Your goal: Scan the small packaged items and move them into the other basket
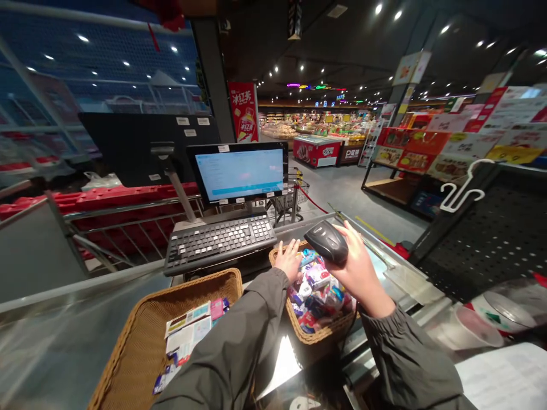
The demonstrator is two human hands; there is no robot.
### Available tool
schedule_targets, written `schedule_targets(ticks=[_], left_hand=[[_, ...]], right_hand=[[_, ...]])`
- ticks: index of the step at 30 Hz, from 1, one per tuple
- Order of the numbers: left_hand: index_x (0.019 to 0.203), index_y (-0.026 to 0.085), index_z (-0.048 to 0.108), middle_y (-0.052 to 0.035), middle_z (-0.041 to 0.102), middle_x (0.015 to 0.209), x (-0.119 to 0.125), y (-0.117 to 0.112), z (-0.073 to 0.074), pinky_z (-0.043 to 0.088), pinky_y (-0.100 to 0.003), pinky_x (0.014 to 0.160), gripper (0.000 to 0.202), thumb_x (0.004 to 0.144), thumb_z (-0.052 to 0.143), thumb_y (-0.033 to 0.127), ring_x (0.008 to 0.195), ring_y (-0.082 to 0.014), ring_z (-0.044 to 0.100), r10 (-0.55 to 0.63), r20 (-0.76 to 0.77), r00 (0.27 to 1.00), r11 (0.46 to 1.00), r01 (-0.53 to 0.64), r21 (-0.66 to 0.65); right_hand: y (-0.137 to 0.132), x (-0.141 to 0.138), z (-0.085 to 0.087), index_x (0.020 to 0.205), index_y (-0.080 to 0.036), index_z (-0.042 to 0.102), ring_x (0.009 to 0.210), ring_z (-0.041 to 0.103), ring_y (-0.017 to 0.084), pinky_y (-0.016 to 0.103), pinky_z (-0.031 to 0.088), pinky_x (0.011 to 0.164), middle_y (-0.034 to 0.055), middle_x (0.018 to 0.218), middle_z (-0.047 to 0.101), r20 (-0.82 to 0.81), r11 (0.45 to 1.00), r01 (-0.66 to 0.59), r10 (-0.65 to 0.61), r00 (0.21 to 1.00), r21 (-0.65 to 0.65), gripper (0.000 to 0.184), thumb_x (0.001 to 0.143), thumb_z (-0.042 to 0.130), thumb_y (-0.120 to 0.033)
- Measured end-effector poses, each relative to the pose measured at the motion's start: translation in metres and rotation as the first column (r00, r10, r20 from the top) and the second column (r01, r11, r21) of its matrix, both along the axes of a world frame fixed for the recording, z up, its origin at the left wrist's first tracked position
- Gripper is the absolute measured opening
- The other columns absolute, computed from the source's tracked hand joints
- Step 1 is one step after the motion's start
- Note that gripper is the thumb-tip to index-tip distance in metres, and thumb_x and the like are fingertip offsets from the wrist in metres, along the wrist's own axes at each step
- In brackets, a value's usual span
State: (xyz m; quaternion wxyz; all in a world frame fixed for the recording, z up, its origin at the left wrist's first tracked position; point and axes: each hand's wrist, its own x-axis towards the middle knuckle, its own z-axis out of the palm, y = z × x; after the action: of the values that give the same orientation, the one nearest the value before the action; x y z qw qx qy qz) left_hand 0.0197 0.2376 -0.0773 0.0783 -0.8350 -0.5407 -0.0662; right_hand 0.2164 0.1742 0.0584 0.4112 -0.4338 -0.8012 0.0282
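My right hand point(358, 267) is closed around a black handheld barcode scanner point(328, 241), held above a wicker basket point(318, 335) full of small wrapped packets point(317, 287). My left hand point(289, 260) reaches into the far side of that basket with fingers spread flat on the packets. Both arms wear grey-green sleeves.
A second wicker basket point(141, 336) with flat packets and cards lies at the left. Behind stand a black keyboard point(219, 239) and a lit monitor point(240, 172). A black pegboard rack point(491, 239) stands at right, with tape rolls point(496, 319) and papers point(504, 376) below. Shop aisles lie beyond.
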Motion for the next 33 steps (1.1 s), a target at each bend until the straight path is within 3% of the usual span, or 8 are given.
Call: schedule_targets(ticks=[4,8,12,21,25,33], left_hand=[[0.124,0.022,0.062,-0.0158,0.028,0.159,0.008,0.018,-0.021,0.01,-0.067,0.116,0.056,0.075,0.071,0.048,0.148,-0.0341,0.02,0.02,-0.039,0.999,0.999,-0.021,-0.038],[0.108,0.024,0.071,-0.0111,0.033,0.158,0.013,0.026,-0.03,0.012,-0.064,0.118,0.032,0.078,0.068,0.036,0.148,-0.0322,0.021,0.022,-0.05,0.999,0.999,-0.024,-0.048],[0.093,0.021,0.075,-0.0103,0.033,0.158,0.018,0.033,-0.028,0.012,-0.065,0.118,0.02,0.08,0.06,0.022,0.148,-0.0318,0.022,0.043,-0.053,0.998,0.998,-0.046,-0.047],[0.089,0.019,0.076,-0.0093,0.038,0.155,0.021,0.037,-0.018,0.016,-0.058,0.12,0.028,0.078,0.05,0.015,0.148,-0.0331,0.021,0.055,-0.014,0.998,0.998,-0.055,-0.004],[0.081,0.017,0.075,-0.0107,0.039,0.155,0.009,0.032,0.006,0.013,-0.067,0.117,0.019,0.074,0.057,0.02,0.148,-0.0379,0.019,0.051,0.028,0.998,0.998,-0.052,0.026],[0.072,0.018,0.07,-0.0096,0.038,0.155,-0.043,-0.001,0.09,0.012,-0.071,0.115,0.009,0.075,0.064,0.024,0.147,-0.0381,0.021,0.059,0.132,0.989,0.966,-0.09,0.243]], right_hand=[[0.013,0.009,-0.004,0.126,-0.021,0.051,0.144,0.029,0.039,0.067,0.025,0.114,0.0158,0.137,0.053,-0.009,1.0,0.003,-0.003,1.0,-0.027,0.055,0.072,0.059,-0.022],[0.026,0.017,-0.008,0.125,-0.021,0.052,0.144,0.029,0.039,0.067,0.026,0.114,0.0155,0.136,0.053,-0.024,0.999,0.001,-0.002,1.0,-0.04,0.054,0.072,0.06,-0.022],[0.036,0.021,-0.011,0.126,-0.021,0.051,0.144,0.029,0.039,0.068,0.024,0.114,0.0157,0.137,0.052,-0.022,0.998,0.001,-0.002,1.0,-0.061,0.054,0.072,0.06,-0.022],[0.044,0.02,-0.017,0.125,-0.021,0.051,0.144,0.029,0.038,0.066,0.027,0.113,0.016,0.136,0.053,-0.05,0.997,0.007,-0.01,0.999,-0.071,0.053,0.072,0.061,-0.024],[0.043,0.021,-0.017,0.124,-0.02,0.051,0.144,0.03,0.038,0.066,0.027,0.113,0.0162,0.136,0.053,-0.046,0.998,0.012,-0.015,0.999,-0.068,0.053,0.073,0.061,-0.025],[0.037,0.008,-0.014,0.12,-0.018,0.055,0.144,0.029,0.04,0.067,0.027,0.112,0.0171,0.136,0.053,-0.026,1.0,0.001,-0.001,1.0,-0.017,0.048,0.073,0.06,-0.024]])
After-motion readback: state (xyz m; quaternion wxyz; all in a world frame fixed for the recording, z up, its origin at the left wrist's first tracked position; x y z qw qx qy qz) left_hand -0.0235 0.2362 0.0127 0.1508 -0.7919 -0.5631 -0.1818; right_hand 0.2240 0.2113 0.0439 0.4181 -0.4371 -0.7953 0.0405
